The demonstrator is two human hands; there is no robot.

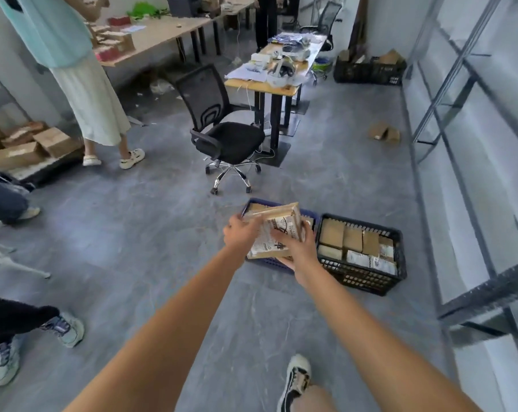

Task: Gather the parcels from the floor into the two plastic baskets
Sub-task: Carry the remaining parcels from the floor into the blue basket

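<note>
Both arms are extended forward over the grey floor (pixel 133 233). A stack of parcels (pixel 274 233), brown cardboard with white printed labels, is held between the two hands. The left hand (pixel 241 233) is curled on the stack's left edge; the right hand (pixel 296 248) grips its lower right corner, fingers wrapped underneath. Directly beyond and below the fingers, a blue basket (pixel 266 264) is seen, largely hidden by the stack. Just right of the right hand's fingers, a black basket (pixel 365 278) is packed with upright parcels. Further ahead, a black office chair (pixel 225 138) stands. Two loose parcels (pixel 384 133) lie well apart, near the shelving (pixel 460 144).
</note>
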